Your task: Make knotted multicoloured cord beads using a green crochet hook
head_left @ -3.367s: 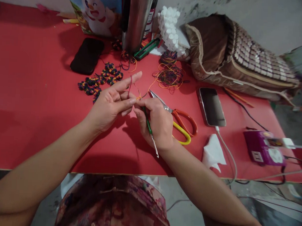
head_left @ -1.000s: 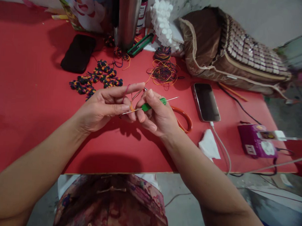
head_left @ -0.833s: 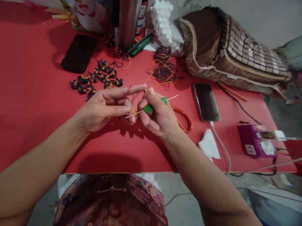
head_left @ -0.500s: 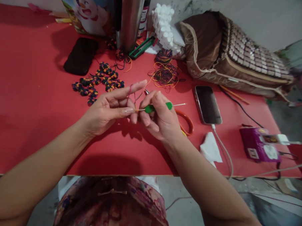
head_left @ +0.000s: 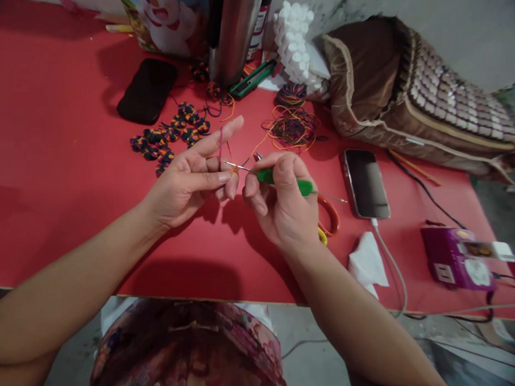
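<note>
Above the red table, my right hand is closed round a green-handled crochet hook whose metal tip points left at my left fingers. My left hand pinches thin multicoloured thread; its forefinger sticks out with the thread looped over it. The thread runs back to a loose tangle and a small wound ball. Several small dark crocheted pieces lie just left of my left hand.
Scissors with red and yellow handles lie under my right hand. A phone on a cable, a white tissue and a purple power strip sit to the right. At the back are a black case, steel flask and brown bag.
My right hand has turned the hook from pointing down to lying level, and its tip has worked at the thread on my left fingers. My left forefinger stays out with the thread.
</note>
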`<state>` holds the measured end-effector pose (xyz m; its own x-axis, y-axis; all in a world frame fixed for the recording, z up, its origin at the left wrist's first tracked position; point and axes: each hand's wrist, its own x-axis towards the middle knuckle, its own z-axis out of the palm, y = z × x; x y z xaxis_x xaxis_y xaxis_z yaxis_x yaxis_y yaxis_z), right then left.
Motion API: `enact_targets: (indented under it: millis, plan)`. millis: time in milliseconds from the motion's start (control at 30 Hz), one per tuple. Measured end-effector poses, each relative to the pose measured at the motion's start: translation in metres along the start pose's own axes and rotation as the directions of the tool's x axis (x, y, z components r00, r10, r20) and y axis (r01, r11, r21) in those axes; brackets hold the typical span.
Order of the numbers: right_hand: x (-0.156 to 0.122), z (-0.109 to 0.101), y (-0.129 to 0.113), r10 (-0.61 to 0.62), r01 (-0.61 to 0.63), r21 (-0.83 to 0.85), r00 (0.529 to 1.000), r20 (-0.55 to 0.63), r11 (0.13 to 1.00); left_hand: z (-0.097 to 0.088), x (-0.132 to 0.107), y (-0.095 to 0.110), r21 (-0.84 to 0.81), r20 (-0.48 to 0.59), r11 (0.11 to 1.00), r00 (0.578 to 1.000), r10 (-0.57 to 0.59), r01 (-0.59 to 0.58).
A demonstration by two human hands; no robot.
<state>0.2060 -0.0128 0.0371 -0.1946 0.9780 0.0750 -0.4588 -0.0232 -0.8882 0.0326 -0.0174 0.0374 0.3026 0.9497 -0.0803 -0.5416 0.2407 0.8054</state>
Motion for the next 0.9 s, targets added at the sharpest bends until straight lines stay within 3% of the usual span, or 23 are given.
enact_targets:
  millis: [167,267,500,667,900]
  plan:
    - [0.0024,-0.0021,-0.0034,0.113,-0.115,0.008,0.989,0.091,0.993,-0.0029,0.0031,-0.0016,-0.05,0.013,0.998,1.0,-0.028,0.028]
    - [0.0032,-0.003,-0.0031,0.122,-0.127,0.034,0.986,0.111,0.991,-0.0028,0.0032,-0.0023,-0.04,0.011,0.999,1.0,-0.02,0.021]
    - [0.0023,-0.0003,0.0034,0.037,-0.036,0.018,0.999,-0.031,0.999,0.0012,0.001,-0.0065,-0.019,-0.01,1.0,1.0,-0.008,0.008]
    - [0.0004,0.0001,0.0055,0.026,-0.026,0.007,0.999,-0.048,1.0,-0.0007,0.0029,-0.0072,-0.031,-0.006,0.999,1.0,-0.02,0.02]
    - [0.0001,-0.0063,0.0007,0.119,-0.124,0.04,0.987,0.109,0.991,-0.0018,0.0038,-0.0052,-0.086,-0.026,0.996,1.0,-0.012,0.01]
